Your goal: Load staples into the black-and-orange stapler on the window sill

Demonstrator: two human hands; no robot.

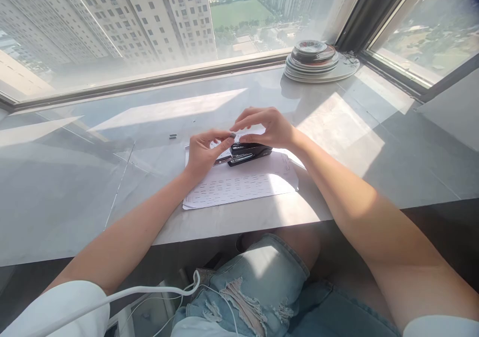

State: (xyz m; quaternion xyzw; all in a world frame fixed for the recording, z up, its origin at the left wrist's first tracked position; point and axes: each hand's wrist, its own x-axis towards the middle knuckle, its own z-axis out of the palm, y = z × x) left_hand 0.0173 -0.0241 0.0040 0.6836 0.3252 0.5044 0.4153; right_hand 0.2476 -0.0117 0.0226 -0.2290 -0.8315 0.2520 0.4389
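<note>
My left hand (207,150) pinches a small grey strip of staples (232,135) between thumb and fingertips. Close on its right, my right hand (267,127) has its thumb and fingers apart, the fingertips right by the strip; whether they touch it I cannot tell. Below both hands a black stapler (250,153) lies on printed sheets of paper (239,189), with its silver metal channel showing and a metal part jutting out to the left. Part of the stapler's top is hidden behind my right hand. Two small dark staple strips (172,136) lie on the sill left of the paper.
A stack of plates (312,65) stands at the back right corner, against the window frame (149,81). The pale tiled sill (75,187) ends in a front edge above my knees. A white cable (149,289) crosses below my left arm.
</note>
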